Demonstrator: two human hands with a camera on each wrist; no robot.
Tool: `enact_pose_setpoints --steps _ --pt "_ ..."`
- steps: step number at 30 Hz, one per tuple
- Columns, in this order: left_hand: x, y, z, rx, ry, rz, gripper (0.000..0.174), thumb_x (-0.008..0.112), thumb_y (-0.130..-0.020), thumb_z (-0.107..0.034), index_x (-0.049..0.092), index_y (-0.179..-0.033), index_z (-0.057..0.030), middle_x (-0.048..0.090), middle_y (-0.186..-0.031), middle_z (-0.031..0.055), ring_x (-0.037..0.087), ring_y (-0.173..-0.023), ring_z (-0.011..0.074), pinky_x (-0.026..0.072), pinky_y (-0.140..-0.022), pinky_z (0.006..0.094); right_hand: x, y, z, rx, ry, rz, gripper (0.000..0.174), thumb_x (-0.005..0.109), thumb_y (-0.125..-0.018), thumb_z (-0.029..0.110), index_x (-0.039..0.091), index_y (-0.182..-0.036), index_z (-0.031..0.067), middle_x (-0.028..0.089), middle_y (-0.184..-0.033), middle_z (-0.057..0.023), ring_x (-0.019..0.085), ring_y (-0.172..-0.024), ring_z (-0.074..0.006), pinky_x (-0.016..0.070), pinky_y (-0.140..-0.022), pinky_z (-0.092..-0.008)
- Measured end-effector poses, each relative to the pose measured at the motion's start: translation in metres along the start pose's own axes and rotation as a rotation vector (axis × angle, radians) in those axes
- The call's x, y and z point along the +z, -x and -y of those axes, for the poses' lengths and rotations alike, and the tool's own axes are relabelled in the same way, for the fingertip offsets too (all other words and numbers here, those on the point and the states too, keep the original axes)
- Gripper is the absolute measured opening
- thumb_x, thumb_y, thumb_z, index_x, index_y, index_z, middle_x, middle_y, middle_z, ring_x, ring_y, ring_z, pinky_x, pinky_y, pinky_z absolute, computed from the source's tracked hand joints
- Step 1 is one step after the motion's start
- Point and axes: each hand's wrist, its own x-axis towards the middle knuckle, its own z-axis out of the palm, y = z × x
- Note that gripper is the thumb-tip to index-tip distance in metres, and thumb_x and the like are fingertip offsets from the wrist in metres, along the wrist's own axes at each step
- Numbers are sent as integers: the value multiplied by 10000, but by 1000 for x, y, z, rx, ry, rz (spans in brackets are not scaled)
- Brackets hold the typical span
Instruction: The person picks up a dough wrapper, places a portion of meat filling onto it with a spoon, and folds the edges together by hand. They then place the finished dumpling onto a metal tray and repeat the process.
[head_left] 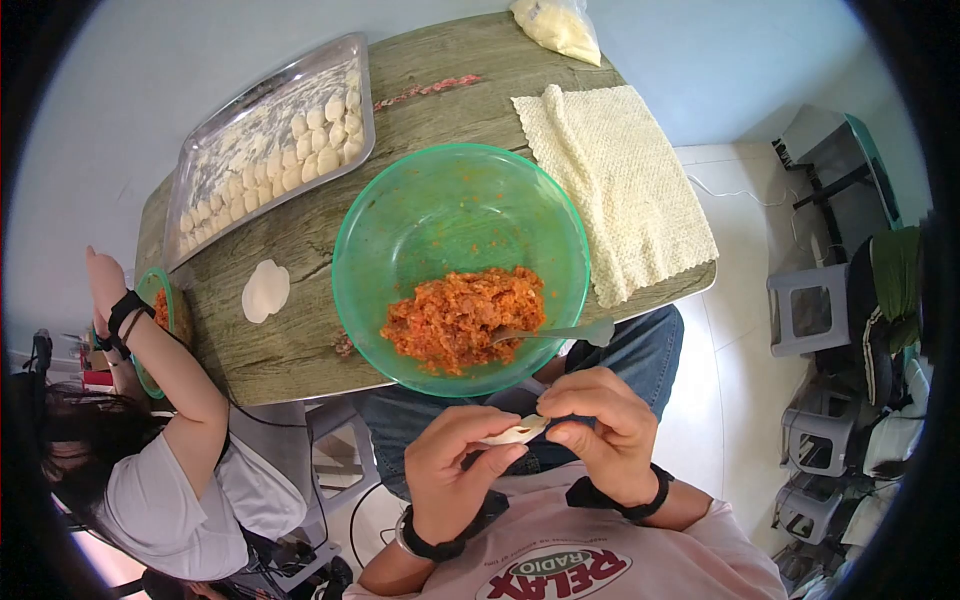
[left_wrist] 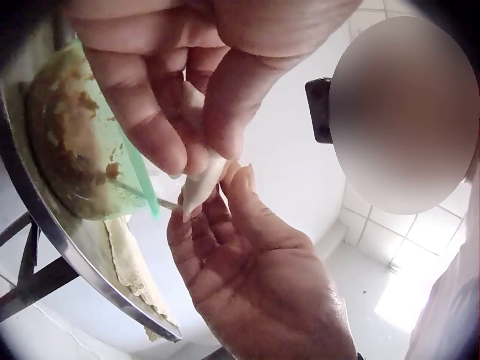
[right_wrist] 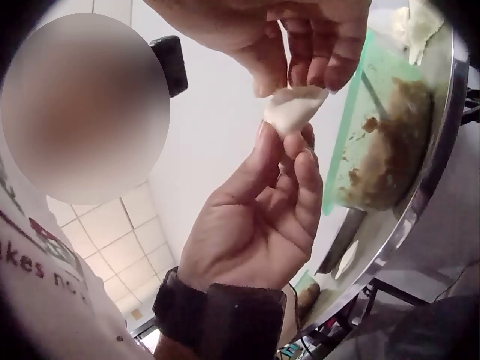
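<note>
Both hands hold a folded white dumpling [head_left: 517,432] in front of the chest, near the table edge. My left hand [head_left: 450,465] pinches its left part between thumb and fingers. At its other end, my right hand [head_left: 608,428] pinches the dough edge with thumb and fingertips. In the right wrist view the dumpling [right_wrist: 292,112] shows a half-moon shape, held from both sides. Just beyond the hands stands a green bowl [head_left: 405,195] of reddish-orange filling [head_left: 455,325]. A metal spoon [head_left: 570,332] leans in it, its handle over the rim.
Round dough wrappers [head_left: 265,291] lie left of the bowl. A metal tray [head_left: 368,95] behind them holds rows of floured dumplings [head_left: 290,165]. A cream cloth [head_left: 625,190] and a plastic bag [head_left: 560,28] lie right. Another person [head_left: 180,470] sits left, by a second green bowl [head_left: 150,382].
</note>
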Motion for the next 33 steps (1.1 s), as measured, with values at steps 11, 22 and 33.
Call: enact_pose_setpoints --steps 11,22,33 --pt "1 2 -1 5 -84 48 262 707 -750 23 627 -999 26 601 -985 112 607 -862 155 494 -726 249 -1 1 -5 -24 47 108 103 665 -794 61 610 -877 34 580 -877 -84 564 -797 -205 445 -696 -290" --pt "3 3 -2 -3 -57 37 267 707 -754 24 610 -1002 22 593 -991 109 602 -877 157 491 -740 254 0 2 -6 -46 123 105 93 651 -808 73 590 -866 33 560 -866 -84 548 -793 -215 439 -689 -294" --pt "4 3 -1 11 -67 42 275 710 -748 26 604 -1002 17 595 -994 110 603 -875 158 494 -737 257 0 1 -6 -86 168 102 111 635 -845 136 589 -827 36 554 -855 -70 540 -782 -190 433 -700 -289"
